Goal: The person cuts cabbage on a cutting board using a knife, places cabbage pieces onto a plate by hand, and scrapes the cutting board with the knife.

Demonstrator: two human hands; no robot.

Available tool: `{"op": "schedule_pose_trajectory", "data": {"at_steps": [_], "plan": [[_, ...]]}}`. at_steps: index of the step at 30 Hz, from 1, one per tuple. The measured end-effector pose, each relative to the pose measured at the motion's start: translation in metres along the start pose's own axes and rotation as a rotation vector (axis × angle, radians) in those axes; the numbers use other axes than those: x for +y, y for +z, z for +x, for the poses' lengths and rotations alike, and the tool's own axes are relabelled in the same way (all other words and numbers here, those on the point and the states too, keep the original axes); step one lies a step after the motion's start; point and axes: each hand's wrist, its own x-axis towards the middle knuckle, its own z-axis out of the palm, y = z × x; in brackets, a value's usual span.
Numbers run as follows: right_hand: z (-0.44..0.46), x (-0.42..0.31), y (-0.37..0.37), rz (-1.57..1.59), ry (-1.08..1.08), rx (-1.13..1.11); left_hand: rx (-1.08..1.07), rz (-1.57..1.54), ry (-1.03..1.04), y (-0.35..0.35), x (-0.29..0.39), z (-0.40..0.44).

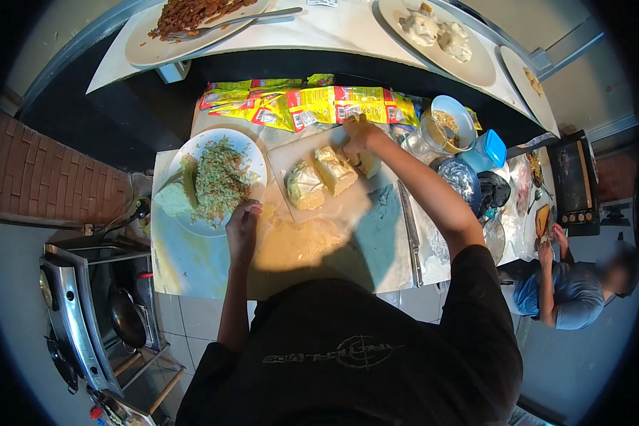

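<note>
A clear cutting board (291, 214) holds cut pieces of pale cabbage: a rounded piece (305, 186) on the left and a wedge (334, 170) in the middle. Another cabbage piece (368, 163) is at the board's right side, partly covered by my right hand (359, 133). The fingers of that hand are bent around its upper end. To the left, a white plate (184, 142) carries a heap of shredded cabbage and carrot (222, 177) and a large cabbage chunk (177, 188). My left hand (243, 216) is closed at the plate's lower right rim; what its fingers hold is hidden.
Yellow and red sachets (319, 105) line the back of the table. A bowl (452, 122), a blue-lidded container (491, 149) and a long knife (411, 234) lie to the right. Plates of food stand on the raised shelf (291, 39). Another person (575, 291) works at far right.
</note>
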Motion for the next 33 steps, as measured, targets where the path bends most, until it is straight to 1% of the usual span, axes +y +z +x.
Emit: {"op": "schedule_pose_trajectory", "data": {"at_steps": [2, 3, 5, 9, 12, 14, 15, 17, 21, 23, 24, 26, 27, 29, 30, 32, 33], "plan": [[-0.004, -0.004, 0.006, -0.029, 0.123, 0.117, -0.011, -0.026, 0.039, 0.0, -0.004, 0.001], [0.0, -0.002, 0.007, -0.027, 0.124, 0.114, -0.012, -0.025, 0.036, 0.0, -0.005, 0.001], [0.011, 0.003, 0.009, -0.04, 0.088, 0.038, -0.022, 0.018, 0.016, -0.001, -0.004, 0.002], [0.017, 0.006, 0.02, -0.053, 0.079, 0.019, -0.031, 0.026, 0.011, -0.001, 0.0, 0.003], [0.01, 0.005, 0.023, -0.044, 0.083, 0.053, -0.033, 0.036, -0.02, 0.0, 0.001, 0.003], [0.002, 0.003, 0.021, -0.055, 0.098, 0.028, -0.031, 0.083, 0.013, 0.002, 0.008, 0.002], [0.001, 0.004, 0.022, -0.054, 0.099, 0.03, -0.033, 0.083, 0.016, 0.002, 0.007, 0.002], [0.0, 0.006, 0.028, -0.052, 0.069, 0.139, -0.041, 0.045, 0.061, 0.003, 0.003, 0.003], [0.001, 0.009, 0.03, -0.077, 0.062, 0.155, -0.046, 0.069, 0.08, 0.001, 0.002, 0.003], [0.0, 0.009, 0.023, -0.083, 0.078, -0.012, -0.026, 0.049, 0.016, 0.003, 0.004, 0.002], [-0.004, 0.007, 0.022, -0.084, 0.082, -0.011, -0.028, 0.046, 0.018, 0.005, 0.003, 0.003], [-0.013, 0.0, 0.02, -0.008, 0.193, 0.177, -0.022, -0.032, 0.034, 0.006, 0.0, 0.004], [-0.015, -0.004, 0.014, -0.007, 0.191, 0.177, -0.021, -0.03, 0.034, 0.005, 0.0, 0.004], [-0.016, -0.011, 0.0, -0.04, 0.311, -0.029, -0.009, 0.083, -0.005, 0.005, 0.002, 0.003], [-0.008, -0.005, 0.003, -0.039, 0.309, -0.029, -0.007, 0.084, -0.005, 0.005, 0.005, 0.002], [0.007, 0.008, 0.013, 0.03, 0.181, -0.118, -0.011, 0.077, 0.048, 0.005, 0.009, 0.0], [0.01, 0.01, 0.016, 0.03, 0.181, -0.118, -0.011, 0.077, 0.047, 0.006, 0.009, 0.0]]}}
